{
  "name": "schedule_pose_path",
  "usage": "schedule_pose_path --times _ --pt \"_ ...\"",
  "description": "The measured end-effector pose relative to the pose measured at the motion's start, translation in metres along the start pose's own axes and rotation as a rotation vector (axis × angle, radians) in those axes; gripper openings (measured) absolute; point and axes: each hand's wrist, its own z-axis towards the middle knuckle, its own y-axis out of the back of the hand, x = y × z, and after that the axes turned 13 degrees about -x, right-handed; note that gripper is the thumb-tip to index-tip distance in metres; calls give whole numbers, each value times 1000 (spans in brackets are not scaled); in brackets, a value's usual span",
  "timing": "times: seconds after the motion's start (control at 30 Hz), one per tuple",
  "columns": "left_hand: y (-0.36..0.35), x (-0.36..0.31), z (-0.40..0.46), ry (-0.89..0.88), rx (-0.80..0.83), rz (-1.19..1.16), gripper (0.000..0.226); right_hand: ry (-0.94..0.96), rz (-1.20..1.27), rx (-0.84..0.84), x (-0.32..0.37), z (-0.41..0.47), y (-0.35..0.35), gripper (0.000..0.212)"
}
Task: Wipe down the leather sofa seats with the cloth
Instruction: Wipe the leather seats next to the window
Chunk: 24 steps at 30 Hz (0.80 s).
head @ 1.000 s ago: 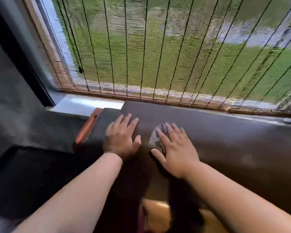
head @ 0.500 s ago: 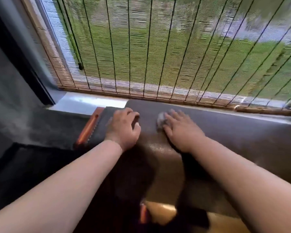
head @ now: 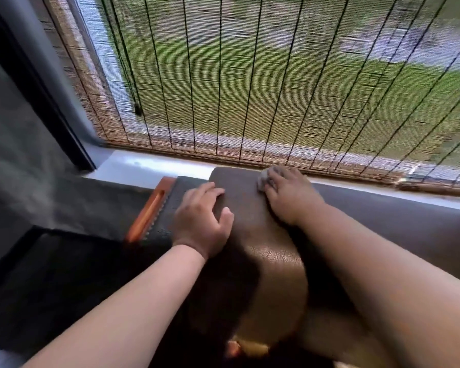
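Head view looks down on our two bare arms reaching over the brown leather sofa (head: 266, 235) toward the window. Our right hand (head: 290, 195) presses a small grey cloth (head: 263, 180) against the top of the sofa back, just below the bamboo blind (head: 250, 88); the fingers cover most of the cloth, so we cannot tell its shape or whether they curl round it. Our left hand (head: 202, 219) rests beside it on the leather, well apart from the right, fingers loosely bent and holding nothing. An orange wooden trim (head: 146, 213) runs along the sofa's left end. The seats below sit in deep shadow. No writing is readable anywhere.
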Motion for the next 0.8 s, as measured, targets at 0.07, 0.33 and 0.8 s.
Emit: schedule_pose_path --times 0.07,0.33,0.8 --pt "1 2 0 44 -27 -88 64 187 72 9 29 -19 -9 60" --pt "0 7 3 76 -74 -209 71 128 43 80 23 32 -5 58" --pt "9 15 10 -1 165 -105 83 244 73 57 42 -83 -3 61"
